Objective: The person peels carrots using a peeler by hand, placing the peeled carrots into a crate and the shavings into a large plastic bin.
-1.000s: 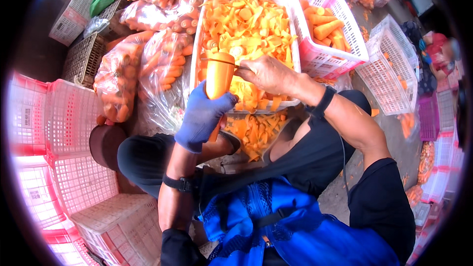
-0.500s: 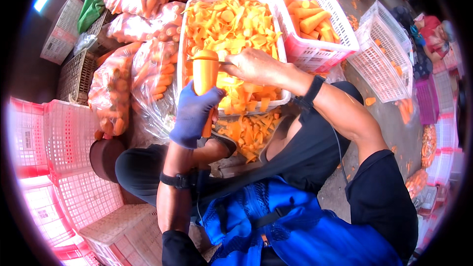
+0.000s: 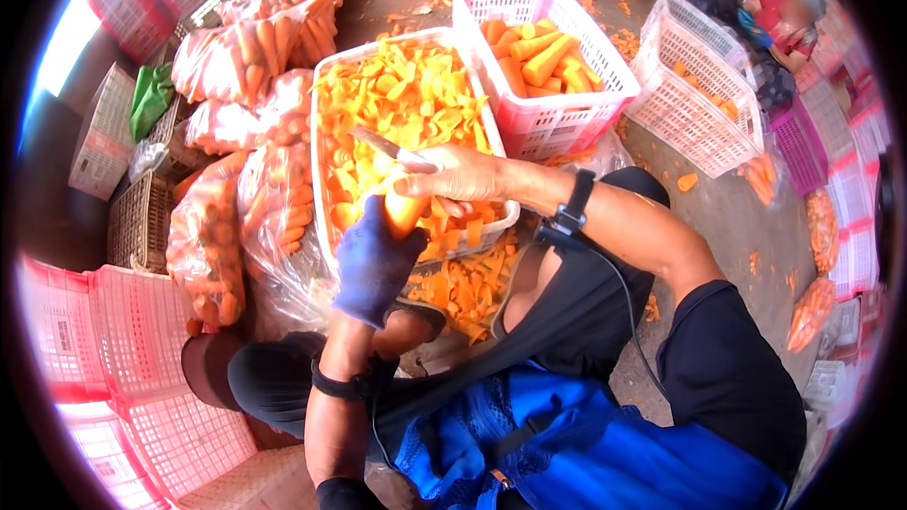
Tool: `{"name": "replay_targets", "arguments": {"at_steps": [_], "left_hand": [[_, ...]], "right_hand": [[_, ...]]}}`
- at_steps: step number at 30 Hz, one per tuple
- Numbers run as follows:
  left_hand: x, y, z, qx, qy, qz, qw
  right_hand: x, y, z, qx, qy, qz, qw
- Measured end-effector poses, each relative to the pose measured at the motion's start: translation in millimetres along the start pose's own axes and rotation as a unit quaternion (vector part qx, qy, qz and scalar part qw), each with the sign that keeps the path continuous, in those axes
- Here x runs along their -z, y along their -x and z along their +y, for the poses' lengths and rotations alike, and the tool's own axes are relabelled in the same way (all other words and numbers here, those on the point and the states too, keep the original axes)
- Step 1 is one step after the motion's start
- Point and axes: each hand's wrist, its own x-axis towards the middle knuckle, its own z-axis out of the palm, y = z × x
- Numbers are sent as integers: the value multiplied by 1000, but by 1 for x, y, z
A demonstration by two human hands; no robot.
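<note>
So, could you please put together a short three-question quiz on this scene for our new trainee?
1. Multiple choice: what does the gloved left hand grip?
a) a green cloth
b) a carrot
c) a plastic bag

2. True or false: the right hand holds a bladed tool.

3. Fill the gap: the pink-and-white crate just right of the tub of peelings holds ____.

Key: 1 b; 2 true; 3 carrots.
</note>
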Motion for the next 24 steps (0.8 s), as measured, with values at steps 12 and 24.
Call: {"name": "replay_targets", "arguments": {"at_steps": [12,24], "left_hand": [[84,13,2,15,-21,32,999],[163,147,118,-340,-154,50,926]], "right_hand": [[143,84,-47,55,248,478,841],[60,29,-41,96,79,324,938]]}}
